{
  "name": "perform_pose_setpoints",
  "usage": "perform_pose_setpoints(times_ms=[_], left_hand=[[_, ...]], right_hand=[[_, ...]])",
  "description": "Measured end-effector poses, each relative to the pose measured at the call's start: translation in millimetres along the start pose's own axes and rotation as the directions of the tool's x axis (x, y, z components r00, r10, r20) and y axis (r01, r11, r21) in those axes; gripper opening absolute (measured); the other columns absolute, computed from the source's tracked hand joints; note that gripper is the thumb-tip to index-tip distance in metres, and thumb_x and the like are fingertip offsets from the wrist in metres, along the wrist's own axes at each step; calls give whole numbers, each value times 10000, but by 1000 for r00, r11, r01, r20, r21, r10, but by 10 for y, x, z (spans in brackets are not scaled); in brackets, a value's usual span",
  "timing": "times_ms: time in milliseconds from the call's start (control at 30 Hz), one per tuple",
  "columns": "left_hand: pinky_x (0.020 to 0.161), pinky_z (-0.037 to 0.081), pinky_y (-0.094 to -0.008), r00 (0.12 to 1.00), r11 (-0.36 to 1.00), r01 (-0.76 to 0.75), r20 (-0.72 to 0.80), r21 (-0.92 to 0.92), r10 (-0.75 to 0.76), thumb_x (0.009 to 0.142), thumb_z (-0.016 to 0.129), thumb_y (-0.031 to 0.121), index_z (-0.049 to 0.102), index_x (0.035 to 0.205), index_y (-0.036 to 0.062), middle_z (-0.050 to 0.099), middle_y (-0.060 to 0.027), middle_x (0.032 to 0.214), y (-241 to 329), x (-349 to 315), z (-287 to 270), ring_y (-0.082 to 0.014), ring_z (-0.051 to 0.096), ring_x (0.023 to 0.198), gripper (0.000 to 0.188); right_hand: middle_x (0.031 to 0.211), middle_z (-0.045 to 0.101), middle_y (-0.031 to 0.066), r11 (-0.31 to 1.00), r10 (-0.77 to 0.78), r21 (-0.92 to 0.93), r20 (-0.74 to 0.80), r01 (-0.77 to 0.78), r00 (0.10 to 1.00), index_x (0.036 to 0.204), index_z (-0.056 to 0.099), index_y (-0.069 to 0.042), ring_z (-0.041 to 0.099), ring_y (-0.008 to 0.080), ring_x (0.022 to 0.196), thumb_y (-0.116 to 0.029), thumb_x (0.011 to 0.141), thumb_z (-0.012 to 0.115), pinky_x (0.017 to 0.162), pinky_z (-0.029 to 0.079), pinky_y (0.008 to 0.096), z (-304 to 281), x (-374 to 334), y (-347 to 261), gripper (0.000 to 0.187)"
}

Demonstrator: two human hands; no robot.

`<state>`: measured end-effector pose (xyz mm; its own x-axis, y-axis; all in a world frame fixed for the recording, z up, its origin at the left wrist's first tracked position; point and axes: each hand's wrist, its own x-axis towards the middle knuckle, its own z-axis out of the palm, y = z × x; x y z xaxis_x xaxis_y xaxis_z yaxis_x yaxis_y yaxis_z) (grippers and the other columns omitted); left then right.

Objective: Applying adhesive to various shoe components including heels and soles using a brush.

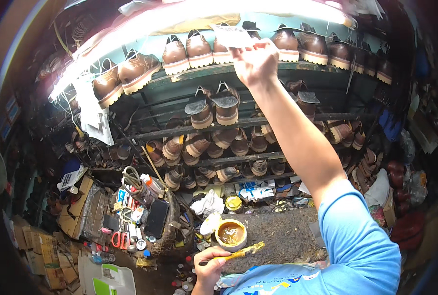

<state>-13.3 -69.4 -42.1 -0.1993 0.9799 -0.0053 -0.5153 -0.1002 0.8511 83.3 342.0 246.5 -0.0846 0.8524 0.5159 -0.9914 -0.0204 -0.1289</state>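
Note:
My left hand (208, 265) is closed round the handle of a brush (238, 253) caked with yellow glue. Just beyond it stands an open tub (243, 242) of brownish-yellow glue, with a pale lid or second container (210, 224) against its left side. My right hand (256, 60) reaches far up to the top shelf, its fingers on a thin whitish flat piece (231, 37). That piece lies in front of a brown shoe (222, 51), partly hiding it; whether it rests on the shoe I cannot tell.
A dark, crusted work surface (283, 236) lies below me. Brown shoes fill the shelves (179, 73), under a bright tube light (199, 17). To the left, a round stand carries a phone (157, 219), red-handled scissors (120, 240) and clutter. A yellow-topped can (233, 203) stands behind the tub.

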Motion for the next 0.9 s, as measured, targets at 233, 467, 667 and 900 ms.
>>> perform_pose_setpoints(times_ms=[233,467,667,900], left_hand=[[540,436,-260,990,998,-50,-133,23,53,768,617,60,697,914,-142,638,-155,771,25,19,-186,-157,547,588,262],[485,353,-230,984,990,-112,-130,86,122,825,658,48,720,914,-106,636,-88,703,-2,83,-278,-99,498,515,188],[491,369,-241,979,991,-106,-164,85,119,833,650,51,710,936,-109,638,-96,707,-15,65,-312,-107,507,526,199],[495,373,-249,979,991,-125,-157,45,131,847,631,28,702,929,-102,626,-103,705,-9,28,-299,-118,491,521,169]], right_hand=[[1224,575,196,996,-87,-22,35,88,996,1173,512,-1,619,351,1125,-232,1020,452,994,557,523,-30,871,456,284],[1335,564,137,999,-36,-18,-183,34,982,1228,544,-38,549,332,1290,-306,1039,513,983,545,523,-439,1474,623,329],[1178,705,160,-617,-74,-776,224,132,972,1167,640,20,659,269,1085,-303,1018,576,974,531,377,-580,1433,443,362],[1185,692,-30,-936,-20,-351,118,23,993,1276,675,-325,690,154,1130,-402,950,695,843,597,375,-122,1010,425,336]])
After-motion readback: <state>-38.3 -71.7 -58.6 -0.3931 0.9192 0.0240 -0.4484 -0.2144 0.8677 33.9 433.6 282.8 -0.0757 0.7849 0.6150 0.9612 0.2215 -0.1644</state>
